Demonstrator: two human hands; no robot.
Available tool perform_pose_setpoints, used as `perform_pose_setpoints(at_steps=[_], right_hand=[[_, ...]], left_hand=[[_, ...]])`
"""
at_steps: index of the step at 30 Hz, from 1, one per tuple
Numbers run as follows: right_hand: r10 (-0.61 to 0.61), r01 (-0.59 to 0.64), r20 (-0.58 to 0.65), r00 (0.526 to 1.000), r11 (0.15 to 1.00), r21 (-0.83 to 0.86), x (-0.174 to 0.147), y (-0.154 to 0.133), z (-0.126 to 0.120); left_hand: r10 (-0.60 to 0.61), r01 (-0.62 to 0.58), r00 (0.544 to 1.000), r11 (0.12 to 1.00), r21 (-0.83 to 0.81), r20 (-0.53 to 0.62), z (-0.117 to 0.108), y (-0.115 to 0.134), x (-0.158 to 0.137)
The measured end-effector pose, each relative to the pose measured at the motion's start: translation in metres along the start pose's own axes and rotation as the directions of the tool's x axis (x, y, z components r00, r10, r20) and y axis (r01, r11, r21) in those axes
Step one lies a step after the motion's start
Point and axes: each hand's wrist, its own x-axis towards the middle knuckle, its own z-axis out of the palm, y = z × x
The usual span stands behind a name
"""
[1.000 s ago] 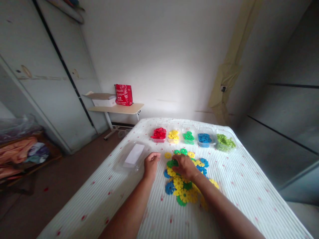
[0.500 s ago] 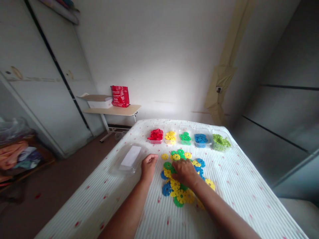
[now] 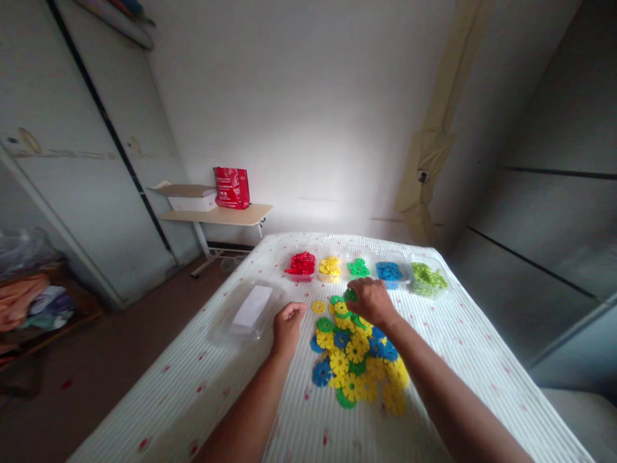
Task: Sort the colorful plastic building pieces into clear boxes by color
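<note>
My right hand (image 3: pixel 373 301) is above the far edge of a loose pile of flower-shaped plastic discs (image 3: pixel 357 350), coloured yellow, green and blue. Its fingers are closed on a green disc (image 3: pixel 350 294), partly covered by the hand. To the left of the pile, my left hand (image 3: pixel 289 316) rests on the cloth with curled fingers, and I see nothing in them. A single yellow disc (image 3: pixel 319 307) lies just beyond its fingertips. Behind the pile stands the clear box of green discs (image 3: pixel 358 267), in front of the right hand's knuckles.
Clear boxes hold red pieces (image 3: pixel 303 263), yellow pieces (image 3: pixel 330 266), blue pieces (image 3: pixel 388 271) and light green pieces (image 3: pixel 428 278) along the table's far side. A clear lid (image 3: pixel 226 328) with white paper (image 3: pixel 251 306) lies left. Beyond is a side table (image 3: pixel 226 215) with a red bag (image 3: pixel 232 188).
My right hand has moved from the middle of the pile away from me, toward the boxes, with a green disc in its fingers. My left hand has stayed in place.
</note>
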Motion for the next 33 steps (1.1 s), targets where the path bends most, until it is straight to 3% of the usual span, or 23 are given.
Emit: perform_pose_setpoints(at_steps=[5,9,14,17,20,24,28,33], right_hand=[[0.180,-0.181,-0.081,0.980,0.984,0.002,0.061,0.042,-0.014],[0.229,-0.223,-0.172,0.958,0.973,0.051,0.073,0.054,-0.010],[0.093,-0.073,-0.246,0.965,0.994,0.086,0.032,0.060,0.010],[0.093,-0.066,-0.253,0.963,0.991,0.112,-0.004,0.075,0.026],[0.193,-0.144,-0.261,0.946,0.970,0.197,-0.040,0.100,0.042],[0.368,-0.290,-0.115,0.923,0.859,0.422,-0.076,0.128,0.059],[0.449,-0.343,-0.043,0.893,0.739,0.580,-0.085,0.136,0.066],[0.394,-0.305,0.004,0.919,0.705,0.640,-0.078,0.125,0.065]], left_hand=[[0.003,-0.003,1.000,0.999,0.032,-0.001,-0.001,0.000,0.001],[0.030,-0.030,1.000,0.997,0.074,-0.003,-0.001,0.002,0.000],[0.032,-0.033,0.999,0.998,0.059,0.020,0.000,0.004,-0.002],[0.028,-0.029,0.999,0.998,0.059,0.024,0.000,0.003,-0.001],[0.033,-0.035,0.999,0.998,0.059,0.035,0.000,0.000,0.000],[0.053,-0.061,0.996,0.991,0.115,0.068,0.000,-0.004,0.000],[0.074,-0.085,0.994,0.984,0.154,0.077,0.001,-0.002,0.000],[0.085,-0.101,0.993,0.975,0.199,0.087,0.003,0.001,-0.002]])
